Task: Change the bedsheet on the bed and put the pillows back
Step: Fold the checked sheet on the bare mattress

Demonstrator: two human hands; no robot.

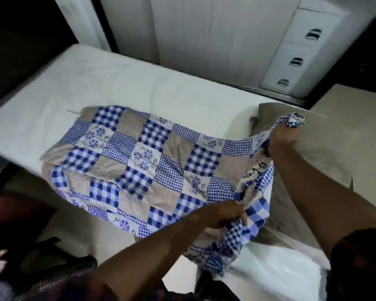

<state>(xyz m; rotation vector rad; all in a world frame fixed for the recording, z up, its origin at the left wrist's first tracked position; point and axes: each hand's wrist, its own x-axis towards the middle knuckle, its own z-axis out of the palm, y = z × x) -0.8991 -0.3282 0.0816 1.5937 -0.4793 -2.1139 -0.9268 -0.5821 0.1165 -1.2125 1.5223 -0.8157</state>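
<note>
A blue, white and beige patchwork bedsheet [139,168] lies partly folded across the bare white mattress [109,83]. My left hand [224,213] grips a bunched edge of the sheet near the bed's front side. My right hand [282,137] grips another bunched corner of it farther back and lifts it. A beige pillow [326,148] lies on the mattress at the right, partly under the raised sheet and my right arm.
A white wardrobe with slotted handles [295,61] stands behind the bed. Pale floor [74,224] shows at the lower left, with a dark red object [15,213] and dark items beside it. A white plastic-like bundle [280,276] lies at the lower right.
</note>
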